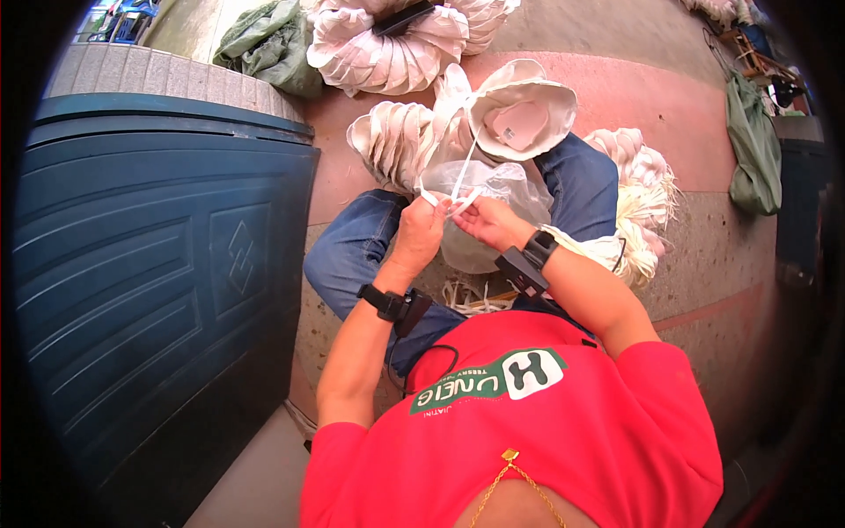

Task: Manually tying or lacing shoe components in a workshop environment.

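Observation:
My left hand (418, 231) and my right hand (488, 223) meet in front of my lap, fingers pinched on the ends of a white strip (469, 160). The strip runs up to a bundle of nested white fabric pieces (392, 141), which look like shoe uppers. The end piece (563, 101) faces me with its wide opening, a pale pink insole-like pad (518, 123) inside. Beneath the strip, a clear plastic bag (506, 183) lies between my knees. Whether the strip is knotted at my fingers I cannot tell.
A large ring-shaped bundle (387, 57) lies ahead. Another bundle (638, 163) and loose white strips (641, 231) lie by my right leg. A blue panelled door (158, 246) stands at left. Green sacks sit at the back left (273, 48) and far right (755, 145).

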Demonstrator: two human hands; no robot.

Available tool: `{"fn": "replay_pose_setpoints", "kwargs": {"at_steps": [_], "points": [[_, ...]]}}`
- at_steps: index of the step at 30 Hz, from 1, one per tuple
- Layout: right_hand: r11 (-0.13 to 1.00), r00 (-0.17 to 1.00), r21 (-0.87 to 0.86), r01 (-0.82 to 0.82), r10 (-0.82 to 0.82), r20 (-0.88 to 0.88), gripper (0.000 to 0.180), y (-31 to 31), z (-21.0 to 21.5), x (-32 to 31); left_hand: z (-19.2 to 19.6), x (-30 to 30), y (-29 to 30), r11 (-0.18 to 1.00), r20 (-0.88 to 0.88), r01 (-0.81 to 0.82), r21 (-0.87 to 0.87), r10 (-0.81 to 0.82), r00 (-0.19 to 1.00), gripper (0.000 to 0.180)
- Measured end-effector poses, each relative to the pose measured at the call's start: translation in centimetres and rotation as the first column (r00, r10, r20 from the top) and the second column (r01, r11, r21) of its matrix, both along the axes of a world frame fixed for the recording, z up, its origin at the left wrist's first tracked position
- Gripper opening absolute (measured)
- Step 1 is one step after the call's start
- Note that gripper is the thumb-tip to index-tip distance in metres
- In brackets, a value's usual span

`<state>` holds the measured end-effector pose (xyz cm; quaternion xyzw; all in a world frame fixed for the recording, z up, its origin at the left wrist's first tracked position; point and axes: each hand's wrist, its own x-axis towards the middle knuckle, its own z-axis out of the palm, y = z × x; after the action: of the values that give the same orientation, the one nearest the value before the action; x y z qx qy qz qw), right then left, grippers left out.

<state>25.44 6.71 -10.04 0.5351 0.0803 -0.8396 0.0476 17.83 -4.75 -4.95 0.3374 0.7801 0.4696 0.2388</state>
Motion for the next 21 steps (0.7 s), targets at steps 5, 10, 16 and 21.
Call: {"fn": "replay_pose_setpoints", "kwargs": {"at_steps": [5,10,16,21], "points": [[0.995,0.965,0.03,-0.09,0.095,-0.246,0.006,1.4,-0.8,-1.7,-0.3,0.1,-1.4,0.998,0.021,-0.055,-0.043,0.056,0.998,0.019],[0.899,0.983,0.425,-0.101,0.155,-0.095,0.005,4.8,2.4,-0.7,0.0,-0.5,-2.5,0.982,0.122,-0.17,-0.084,0.179,0.976,0.018],[0.953,0.974,0.264,0.15,-0.096,-0.205,0.021,5.1,1.8,-0.8,0.2,0.1,-0.6,0.992,0.103,-0.109,-0.059,0.114,0.988,0.018],[0.997,0.99,-0.054,-0.051,0.043,-0.132,0.023,1.9,-1.5,-1.1,-0.2,1.2,-1.2,0.994,0.006,-0.002,-0.107,0.003,1.0,0.018]]}}
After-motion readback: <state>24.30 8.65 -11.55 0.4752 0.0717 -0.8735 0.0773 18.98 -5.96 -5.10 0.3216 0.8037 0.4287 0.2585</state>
